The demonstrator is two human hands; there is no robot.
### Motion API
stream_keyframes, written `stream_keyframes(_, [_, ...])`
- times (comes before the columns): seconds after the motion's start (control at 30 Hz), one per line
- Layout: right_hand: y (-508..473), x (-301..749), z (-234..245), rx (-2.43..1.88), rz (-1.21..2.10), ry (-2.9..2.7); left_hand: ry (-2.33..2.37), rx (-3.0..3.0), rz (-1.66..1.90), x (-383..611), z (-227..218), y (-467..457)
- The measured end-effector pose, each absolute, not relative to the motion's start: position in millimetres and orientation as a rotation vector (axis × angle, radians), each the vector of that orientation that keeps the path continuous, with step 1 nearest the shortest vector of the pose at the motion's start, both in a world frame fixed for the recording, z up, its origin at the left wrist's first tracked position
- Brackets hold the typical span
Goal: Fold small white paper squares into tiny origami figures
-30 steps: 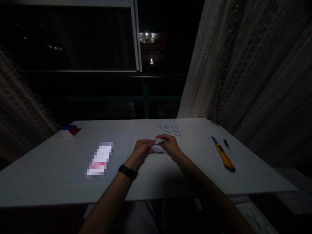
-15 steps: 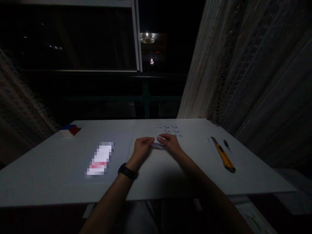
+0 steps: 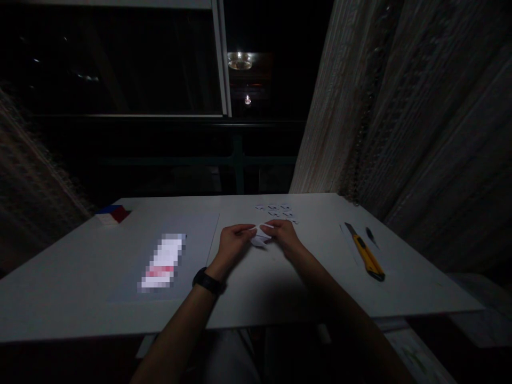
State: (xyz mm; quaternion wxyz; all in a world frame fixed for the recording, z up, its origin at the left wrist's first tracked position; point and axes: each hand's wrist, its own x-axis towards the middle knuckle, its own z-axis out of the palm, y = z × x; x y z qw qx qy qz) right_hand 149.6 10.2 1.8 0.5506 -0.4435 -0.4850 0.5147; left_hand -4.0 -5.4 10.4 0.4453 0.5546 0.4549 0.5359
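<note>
A small piece of white paper (image 3: 259, 241), seemingly folded, is pinched between both hands above the middle of the table. My left hand (image 3: 235, 241), with a dark watch (image 3: 208, 281) on the wrist, grips its left side between thumb and fingers. On the right side, my right hand (image 3: 283, 234) closes on the same paper. Just beyond the hands lie several small white paper pieces (image 3: 273, 208) with dark marks. Dim light hides the finer folds of the held piece.
A blurred-out bright phone-like screen (image 3: 163, 261) rests on a large pale sheet (image 3: 200, 250) at the left. A colored cube (image 3: 112, 214) sits at the far left. On the right lie a yellow utility knife (image 3: 366, 255) and a dark pen-like item (image 3: 371, 235). Curtains (image 3: 320, 117) hang behind.
The paper between my hands has shifted from a thin, flat-looking edge to a more opened shape with white flaps showing. Both hands stay in nearly the same place.
</note>
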Motion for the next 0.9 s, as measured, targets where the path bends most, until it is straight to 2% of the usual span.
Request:
stream_keyframes(0.3, [10.3, 146.2, -1.9, -1.043, 1.179, -1.174, 1.265, 1.618, 1.411, -1.6, 11.9, -12.6])
stream_keyframes(0.5, [9.4, 146.3, 0.4, -1.031, 1.239, -1.075, 1.031, 1.449, 1.304, -2.6, 16.3, -11.5])
stream_keyframes(0.9, [7.8, 138.6, -5.9, -0.847, 1.276, -1.258, 1.145, 1.136, 1.404, -5.7, 10.3, -4.5])
